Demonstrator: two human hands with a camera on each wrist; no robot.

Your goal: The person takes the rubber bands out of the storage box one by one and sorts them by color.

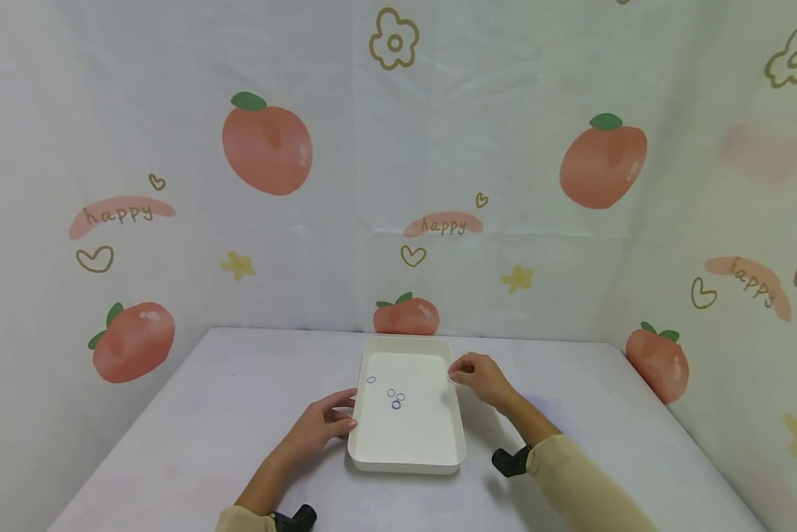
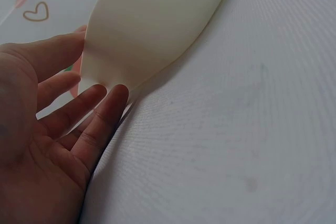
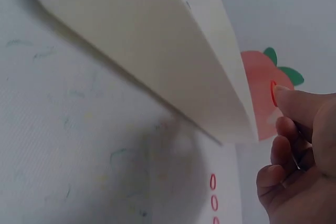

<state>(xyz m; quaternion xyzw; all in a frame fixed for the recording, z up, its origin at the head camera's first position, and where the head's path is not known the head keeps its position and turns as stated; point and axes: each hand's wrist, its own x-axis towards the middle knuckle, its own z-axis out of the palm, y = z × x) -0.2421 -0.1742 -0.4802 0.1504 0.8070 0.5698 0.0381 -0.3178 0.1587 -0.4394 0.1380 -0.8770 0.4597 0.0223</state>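
A white rectangular tray (image 1: 408, 462) stands on the table, and several small blue-purple rings (image 1: 396, 405) lie on its floor, most in a loose cluster and one near the left wall. My left hand (image 1: 321, 423) is at the tray's left side; in the left wrist view its relaxed, spread fingers (image 2: 97, 135) touch the outer wall. At the right rim, my right hand (image 1: 481, 375) pinches a thin red ring (image 3: 273, 94) at the thumb tip. Whether this ring is a rubber band, I cannot tell.
Several more red rings (image 3: 212, 182) lie in a row outside the tray, seen in the right wrist view. A white cloth with faint marks covers the table (image 1: 252, 414). Behind hangs a white curtain (image 1: 438, 133) printed with peaches and hearts.
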